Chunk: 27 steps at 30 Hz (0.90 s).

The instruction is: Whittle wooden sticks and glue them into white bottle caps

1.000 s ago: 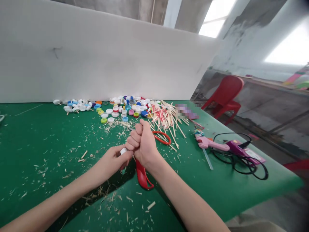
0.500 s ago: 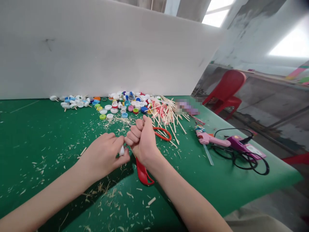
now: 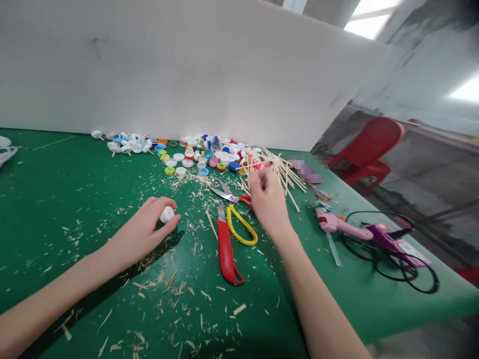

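Between the thumb and fingers of my left hand (image 3: pixel 151 224) is a white bottle cap (image 3: pixel 167 214), held just above the table. My right hand (image 3: pixel 269 199) is at the near side of a heap of thin wooden sticks (image 3: pixel 286 172), its fingers curled inward; whatever they hold, if anything, is hidden. Scissors (image 3: pixel 232 198) with one orange and one yellow handle lie with blades apart, partly behind my right hand. A red utility knife (image 3: pixel 226 249) with its blade out rests between my hands. A single stick (image 3: pixel 211 224) lies beside it.
Loose coloured bottle caps (image 3: pixel 209 154) are heaped along the white board (image 3: pixel 187 75). Farther left sit white caps with sticks in them (image 3: pixel 129 144). A pink glue gun (image 3: pixel 344 227) and a black cable (image 3: pixel 377 269) lie right. Wood shavings (image 3: pixel 168 289) litter the green table (image 3: pixel 75 199).
My hands have parted. The left has drawn back leftward with the white cap, and the right has moved away to the stick heap. The knife and scissors now show more fully.
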Available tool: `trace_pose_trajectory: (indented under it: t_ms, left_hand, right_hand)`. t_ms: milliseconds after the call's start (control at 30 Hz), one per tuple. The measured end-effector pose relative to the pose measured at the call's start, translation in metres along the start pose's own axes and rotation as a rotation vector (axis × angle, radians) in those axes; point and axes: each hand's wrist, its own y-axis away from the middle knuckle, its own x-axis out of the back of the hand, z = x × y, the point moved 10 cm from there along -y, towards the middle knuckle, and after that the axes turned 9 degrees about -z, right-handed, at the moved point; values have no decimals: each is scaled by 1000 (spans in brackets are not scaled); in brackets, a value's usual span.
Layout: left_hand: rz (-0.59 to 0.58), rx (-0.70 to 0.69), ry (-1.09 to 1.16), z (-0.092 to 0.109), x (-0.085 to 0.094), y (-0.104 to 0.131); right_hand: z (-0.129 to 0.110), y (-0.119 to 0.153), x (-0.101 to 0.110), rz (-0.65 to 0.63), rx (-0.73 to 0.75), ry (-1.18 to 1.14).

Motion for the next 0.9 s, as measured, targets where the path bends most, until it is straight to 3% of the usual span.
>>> trace_pose_trajectory:
  t_ms: [67,100,367,467,600,767,900]
  left_hand:
    - [-15,-8,-4,-1,-5,-1]
    - [-17,-6,-4,-2,-7,-2]
    - [-48,-63,67,-5,-18,-6]
    - [-65,-47,105,-4,-19,-6]
    - [-75,-42,132,1,-17,-4]
    - [-75,-68,186,4,-16,-1]
    - [-123,-79,276,1,-23,0]
  right_hand:
    - [-7,6,-32,-76,34,546]
    - [-8,9,-45,-117,58,632]
    - [-27,41,-105,-416,229,924]
    - [-25,43,-110,-457,160,791]
    - [-20,37,-101,-443,51,653]
    - [-4,28,-70,-262,-217,29]
    - [-6,28,-74,-226,-234,-339]
